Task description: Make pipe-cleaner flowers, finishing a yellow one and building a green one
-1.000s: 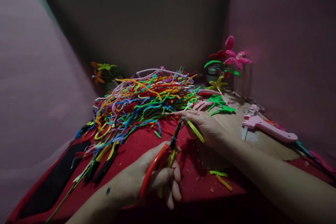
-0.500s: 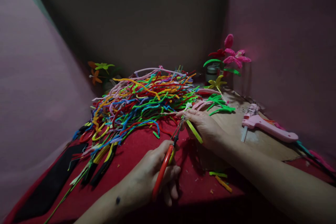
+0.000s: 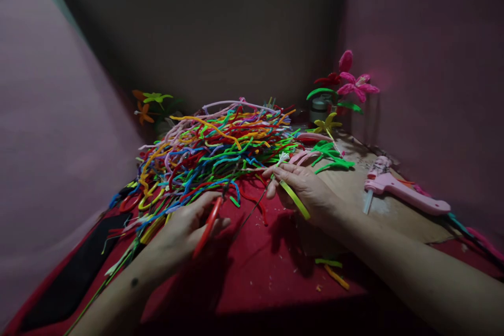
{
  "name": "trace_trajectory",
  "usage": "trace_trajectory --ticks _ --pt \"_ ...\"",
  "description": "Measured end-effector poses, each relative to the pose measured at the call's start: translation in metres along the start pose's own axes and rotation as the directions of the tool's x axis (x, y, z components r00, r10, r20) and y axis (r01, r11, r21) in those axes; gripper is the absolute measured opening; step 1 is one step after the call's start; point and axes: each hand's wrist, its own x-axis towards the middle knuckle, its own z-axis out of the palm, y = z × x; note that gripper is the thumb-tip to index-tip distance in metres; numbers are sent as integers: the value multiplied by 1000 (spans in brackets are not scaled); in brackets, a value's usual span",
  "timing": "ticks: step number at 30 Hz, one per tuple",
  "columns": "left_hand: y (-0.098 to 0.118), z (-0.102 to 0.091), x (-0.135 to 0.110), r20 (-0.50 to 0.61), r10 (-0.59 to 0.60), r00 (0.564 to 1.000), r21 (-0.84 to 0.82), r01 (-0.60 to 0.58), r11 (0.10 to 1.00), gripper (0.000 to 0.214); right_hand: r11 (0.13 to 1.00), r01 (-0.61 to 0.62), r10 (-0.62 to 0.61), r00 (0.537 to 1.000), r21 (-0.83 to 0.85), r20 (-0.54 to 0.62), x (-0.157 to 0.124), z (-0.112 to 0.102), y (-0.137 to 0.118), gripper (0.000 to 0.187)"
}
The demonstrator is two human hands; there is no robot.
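Note:
My left hand (image 3: 189,223) is closed around pliers with a red handle (image 3: 207,228); their dark jaws point up toward the pile and blend into it. My right hand (image 3: 305,189) pinches a thin wire stem (image 3: 255,205) topped by a small white tuft (image 3: 283,157). From under its fingers hangs a yellow-green fuzzy strip (image 3: 294,199). The stem's lower end slants down to the left, apart from the pliers. Just beyond both hands lies a big heap of colourful pipe cleaners (image 3: 216,142).
A pink glue gun (image 3: 405,194) rests on a cardboard sheet (image 3: 346,184) at right. Green pipe cleaner pieces (image 3: 333,155) lie behind my right hand. Pink flowers (image 3: 358,84) stand at the back. Scraps (image 3: 334,275) lie on the red cloth (image 3: 275,289), with a black strip (image 3: 74,273) at left.
My left hand has drawn the pliers away from the stem, down and to the left. My right hand stays nearly in place, and more of the wire now shows.

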Motion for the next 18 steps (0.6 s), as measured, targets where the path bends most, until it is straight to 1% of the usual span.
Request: trace_trajectory --ticks 1,2,3,4,5,6,7,8,9,10,11,12,13,14,16,18 --pt "-9 -1 4 0 12 1000 167 -12 986 27 1000 -6 6 1000 1 5 0 1 -1 18" --pt "-17 0 8 13 6 1000 337 -10 941 27 1000 -9 9 1000 0 8 -1 2 -3 17" --pt "-23 0 12 -1 7 1000 474 -6 880 26 1000 -11 11 1000 -5 8 -1 4 -5 16" --pt "-26 1 15 -25 16 1000 561 1 828 29 1000 -13 13 1000 -13 6 -2 5 -6 15" --pt "-27 2 17 -42 33 999 610 0 792 31 1000 -12 13 1000 -21 5 -2 6 -6 15" --pt "-24 2 18 -48 58 997 627 -15 779 31 999 -8 8 1000 -33 1 -2 6 -7 15" --pt "-19 2 20 -68 86 994 618 -25 786 31 999 0 0 1000 -45 -8 -2 6 -6 15" --pt "-11 3 21 -120 111 987 578 -22 816 29 998 8 -9 1000 -55 -11 -2 6 -6 16" --pt "-1 4 22 -155 140 978 482 -48 875 30 998 16 -17 1000 -63 -10 -2 6 -5 16" --pt "9 6 23 -150 137 979 323 -82 943 30 998 22 -23 1000 -63 -7 -2 6 -4 17" --pt "19 8 25 -132 101 986 133 -84 988 31 998 21 -21 1000 -55 -6 -1 6 -2 17" --pt "28 12 28 -91 61 994 -39 -65 997 32 999 12 -12 1000 -37 -2 -1 6 -2 16" --pt "36 17 31 -59 64 996 -186 -74 980 31 1000 2 -2 1000 -8 7 0 6 -1 17" --pt "42 22 34 -50 89 995 -299 -100 949 30 1000 -5 5 1000 22 16 0 7 -1 17" --pt "50 32 41 -25 134 991 -422 -132 897 29 998 -7 5 999 69 32 0 9 -1 18" --pt "53 40 47 -44 141 989 -462 -146 875 28 997 6 -9 999 80 45 0 10 -2 18"
